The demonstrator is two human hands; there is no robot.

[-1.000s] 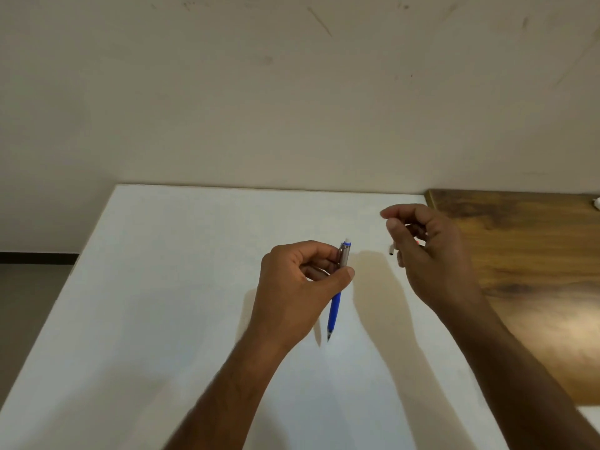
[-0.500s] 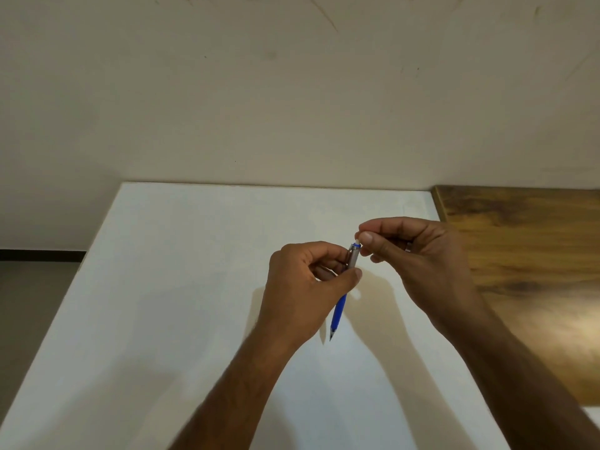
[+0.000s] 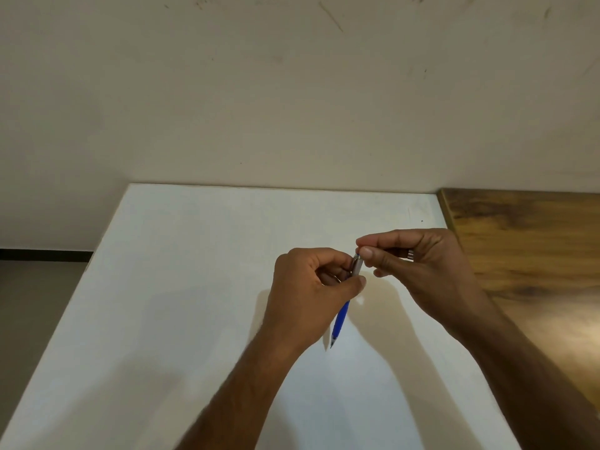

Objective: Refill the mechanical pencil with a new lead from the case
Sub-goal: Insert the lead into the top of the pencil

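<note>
A plain off-white wall (image 3: 292, 92) fills the upper half of the view, marked with a few faint scuffs. Below it a white table (image 3: 181, 287) spreads toward the camera, its far edge running along the wall and its left edge slanting down to a strip of grey floor (image 3: 35, 303). On the right the white surface butts against a brown wooden tabletop (image 3: 532, 248). The broad left part of the white table and the band along its far edge lie bare, well apart from the hands.

Both forearms reach in from the bottom and meet above the right-centre of the table. The left hand (image 3: 311, 293) is clenched around the upper part of the mechanical pencil (image 3: 341, 319), thumb pressed across the silver barrel. The pencil hangs tilted, its blue lower body and dark tip pointing down toward the table, the tip clear of the surface above its own shadow. The right hand (image 3: 418, 267) pinches the pencil's top end between thumb and forefinger, just beside the left thumb. A small ribbed metal piece (image 3: 410, 254) shows among the curled right fingers; what it is cannot be told
</note>
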